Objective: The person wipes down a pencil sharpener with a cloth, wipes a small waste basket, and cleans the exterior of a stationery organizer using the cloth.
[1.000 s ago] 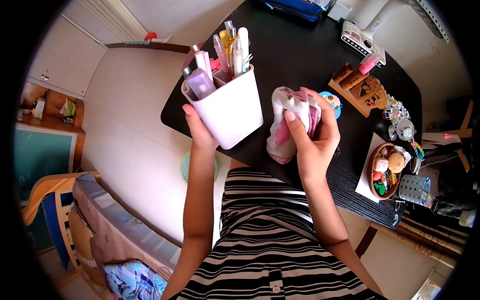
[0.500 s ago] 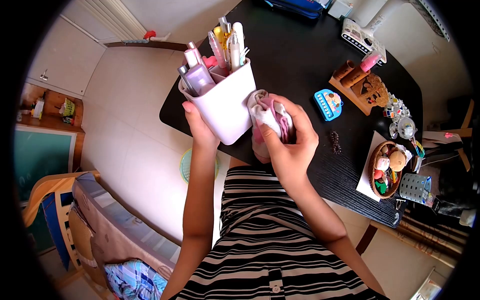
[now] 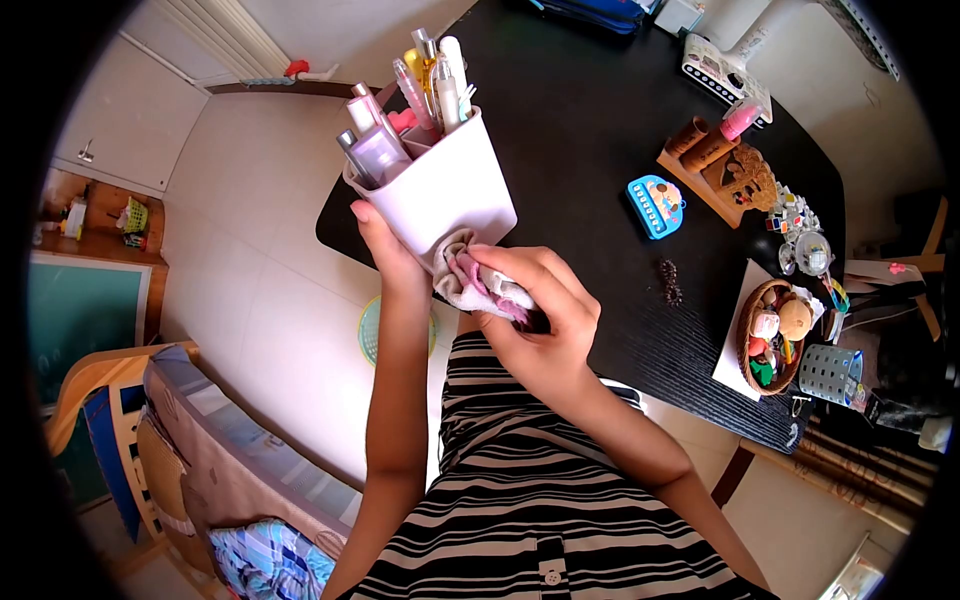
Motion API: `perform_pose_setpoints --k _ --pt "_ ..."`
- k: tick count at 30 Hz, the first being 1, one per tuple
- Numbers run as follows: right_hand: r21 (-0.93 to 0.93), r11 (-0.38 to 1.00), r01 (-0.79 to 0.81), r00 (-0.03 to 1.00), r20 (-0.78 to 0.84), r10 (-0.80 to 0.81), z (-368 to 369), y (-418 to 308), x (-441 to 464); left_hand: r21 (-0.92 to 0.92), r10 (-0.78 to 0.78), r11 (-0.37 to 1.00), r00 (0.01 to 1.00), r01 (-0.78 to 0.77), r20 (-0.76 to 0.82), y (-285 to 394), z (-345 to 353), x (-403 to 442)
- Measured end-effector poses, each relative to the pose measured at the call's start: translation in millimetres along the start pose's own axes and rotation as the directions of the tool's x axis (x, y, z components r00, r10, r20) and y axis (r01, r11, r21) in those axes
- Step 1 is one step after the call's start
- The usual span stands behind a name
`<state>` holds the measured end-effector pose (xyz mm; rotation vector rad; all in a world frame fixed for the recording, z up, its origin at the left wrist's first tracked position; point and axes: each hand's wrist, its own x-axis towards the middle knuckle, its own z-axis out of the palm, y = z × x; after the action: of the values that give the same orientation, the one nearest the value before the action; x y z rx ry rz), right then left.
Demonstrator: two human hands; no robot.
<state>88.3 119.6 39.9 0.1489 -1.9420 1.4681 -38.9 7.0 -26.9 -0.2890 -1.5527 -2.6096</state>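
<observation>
A white pen holder [image 3: 455, 190] is held up in front of me, tilted to the left. Pens, tubes and a lilac bottle [image 3: 380, 155] stick out of its top. My left hand [image 3: 388, 245] grips its left side; the thumb shows, while the other fingers are hidden behind it. Bunched in my right hand [image 3: 545, 310] is a white and pink cloth [image 3: 470, 277], pressed against the holder's lower front near the bottom edge.
On the black table [image 3: 570, 120] lie a blue toy keyboard [image 3: 657, 207], a carved wooden stand [image 3: 740, 185], a dark beaded bracelet [image 3: 669, 282] and a wicker basket [image 3: 745, 350] of small things. A wooden chair [image 3: 150, 440] stands at lower left.
My right hand has moved the cloth left and down, from the holder's right side to its lower front. The holder has shifted slightly left and tilted more.
</observation>
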Motion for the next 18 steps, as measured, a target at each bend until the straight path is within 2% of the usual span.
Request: perform_pose_setpoints --k 2,8,12,15,18 --pt "-0.010 0.999 0.042 0.999 0.007 -0.042 1 -1 1 -0.002 -0.006 1.000 1.000 0.006 0.007 -3 -3 0" --pt "-0.038 0.995 0.090 0.995 0.053 -0.088 3 -1 0 -0.133 -0.052 0.988 0.985 0.074 0.168 18 16 -4" --pt "-0.043 0.993 0.106 0.994 0.012 -0.106 3 0 3 -0.171 -0.059 0.982 0.993 0.075 0.101 20 25 -5" --pt "-0.060 0.994 0.094 0.995 -0.034 -0.097 1 4 7 -0.094 -0.003 0.996 0.999 0.007 0.037 6 10 2" --pt "-0.091 0.995 0.036 0.996 -0.083 -0.043 -7 10 14 -0.019 0.061 0.998 0.995 -0.060 0.073 11 11 2"
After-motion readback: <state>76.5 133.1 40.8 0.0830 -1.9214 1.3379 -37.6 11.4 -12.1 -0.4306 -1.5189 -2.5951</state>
